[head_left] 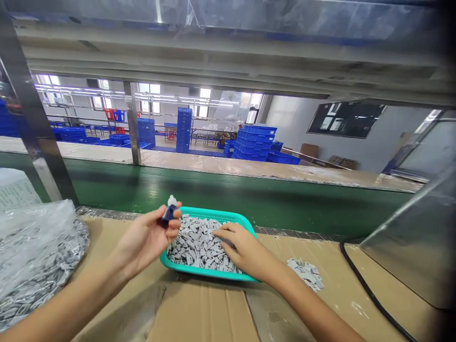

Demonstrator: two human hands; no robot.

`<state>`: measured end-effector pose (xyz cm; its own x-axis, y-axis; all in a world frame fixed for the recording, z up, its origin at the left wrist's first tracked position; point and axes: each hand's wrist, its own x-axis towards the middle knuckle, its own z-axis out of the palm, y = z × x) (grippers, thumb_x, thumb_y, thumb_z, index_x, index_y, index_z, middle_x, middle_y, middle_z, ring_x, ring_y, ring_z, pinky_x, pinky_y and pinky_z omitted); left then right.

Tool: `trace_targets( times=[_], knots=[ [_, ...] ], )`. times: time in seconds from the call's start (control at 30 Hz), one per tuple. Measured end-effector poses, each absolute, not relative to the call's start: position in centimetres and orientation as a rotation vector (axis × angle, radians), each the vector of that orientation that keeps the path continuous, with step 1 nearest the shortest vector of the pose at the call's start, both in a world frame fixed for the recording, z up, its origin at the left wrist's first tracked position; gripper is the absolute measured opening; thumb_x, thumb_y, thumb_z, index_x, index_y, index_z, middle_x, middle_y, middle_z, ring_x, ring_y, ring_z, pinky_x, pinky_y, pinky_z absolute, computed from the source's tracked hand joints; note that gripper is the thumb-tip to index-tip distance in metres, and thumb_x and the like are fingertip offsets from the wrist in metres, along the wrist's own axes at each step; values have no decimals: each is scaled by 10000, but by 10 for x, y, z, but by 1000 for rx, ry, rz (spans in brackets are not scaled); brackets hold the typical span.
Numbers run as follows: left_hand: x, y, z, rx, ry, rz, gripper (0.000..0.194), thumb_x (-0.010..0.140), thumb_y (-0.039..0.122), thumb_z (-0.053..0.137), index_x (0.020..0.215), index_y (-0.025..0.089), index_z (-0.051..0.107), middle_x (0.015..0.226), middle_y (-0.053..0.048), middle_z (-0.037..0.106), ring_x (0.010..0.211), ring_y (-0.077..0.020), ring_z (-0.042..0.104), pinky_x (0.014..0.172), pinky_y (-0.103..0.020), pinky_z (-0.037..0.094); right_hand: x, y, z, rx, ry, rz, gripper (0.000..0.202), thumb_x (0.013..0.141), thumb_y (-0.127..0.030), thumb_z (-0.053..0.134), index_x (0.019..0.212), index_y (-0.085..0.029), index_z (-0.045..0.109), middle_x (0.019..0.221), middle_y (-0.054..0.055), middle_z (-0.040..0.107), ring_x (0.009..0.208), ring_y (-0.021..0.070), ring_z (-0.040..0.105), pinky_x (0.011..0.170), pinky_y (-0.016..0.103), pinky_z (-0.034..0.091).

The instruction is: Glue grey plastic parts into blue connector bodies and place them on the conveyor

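Between the thumb and fingers of my left hand (153, 237) is a small dark blue piece (168, 213) with a white tip (172, 201) pointing up; its exact kind I cannot make out. That hand is raised at the left edge of a green plastic basket (210, 273). Small grey plastic parts (199, 242) fill the basket. My right hand (240, 247) reaches over the basket's right side, its fingers apart and touching the parts. Whether a part lies under its fingertips is hidden.
A clear bag of grey parts (42, 256) lies at the left, by a white container (16, 190). Several grey parts (306, 274) sit on the cardboard at the right, near a black cable (370, 294). A green conveyor belt (213, 192) runs behind, with a metal post (133, 128) beyond.
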<state>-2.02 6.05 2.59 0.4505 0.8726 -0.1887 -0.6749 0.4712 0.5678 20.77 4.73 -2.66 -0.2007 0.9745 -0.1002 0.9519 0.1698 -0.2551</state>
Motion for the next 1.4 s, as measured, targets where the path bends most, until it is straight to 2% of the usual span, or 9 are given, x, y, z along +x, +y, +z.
trace_targets(
  times=[0.17,0.37,0.53,0.63,0.77,0.97,1.07,1.27,1.4],
  knots=[
    [-20,131,7,1237,744,1241,256,840,225,286,1002,80,420,696,-30,339,558,-68,287,535,-196,265,206,46,-30,-1931,-2350,447,449,874,-324,142,1162,-325,487,1134,4,350,974,-82,266,900,48,217],
    [-31,201,-23,1679,1126,1224,254,662,213,590,903,135,597,663,-18,510,658,-128,387,669,-211,239,205,39,-24,-2001,-2293,468,428,870,-289,164,1122,-305,510,1056,14,369,834,-108,185,736,29,90],
    [-61,217,-42,1521,1327,1075,390,583,304,666,923,121,608,707,-19,559,614,-115,421,590,-199,290,203,37,-20,-2016,-2239,517,431,871,-296,189,1112,-258,544,997,39,376,736,-100,112,691,53,61],
    [-66,212,-46,1268,1301,1064,392,636,178,625,1009,73,564,815,-47,566,640,-86,458,584,-169,348,203,38,-22,-2006,-2212,531,445,872,-271,176,1114,-231,547,1007,37,378,726,-103,109,685,53,65],
    [-56,204,-44,1042,1122,1087,339,673,38,553,1009,68,523,965,-77,559,761,-86,542,710,-162,420,203,38,-25,-2003,-2201,521,430,875,-288,181,1105,-229,540,1008,27,385,741,-109,128,688,43,62],
    [-48,208,-42,889,1070,1240,130,823,152,407,885,56,470,689,-59,544,556,-79,521,557,-179,438,203,37,-26,-1998,-2208,513,453,880,-297,159,1075,-201,557,973,44,387,729,-108,138,679,37,90],
    [-51,211,-49,864,1072,1232,175,743,84,508,914,47,504,738,-55,548,539,-55,502,474,-132,395,202,37,-25,-2016,-2192,512,456,879,-292,152,1093,-201,545,989,42,388,735,-108,145,678,31,91],
    [-55,217,-62,767,1164,1255,298,654,-88,444,913,47,507,903,-84,534,684,-72,556,644,-150,466,202,36,-25,-2052,-2170,517,444,873,-292,149,1019,-153,546,1008,27,392,751,-110,169,678,23,90],
    [-56,221,-61,823,1208,1398,346,739,12,457,1083,47,449,1086,-116,480,738,-49,542,717,-138,440,203,36,-25,-2055,-2149,519,452,869,-307,156,1012,-148,553,1025,32,392,793,-112,211,694,17,106]
  ],
)
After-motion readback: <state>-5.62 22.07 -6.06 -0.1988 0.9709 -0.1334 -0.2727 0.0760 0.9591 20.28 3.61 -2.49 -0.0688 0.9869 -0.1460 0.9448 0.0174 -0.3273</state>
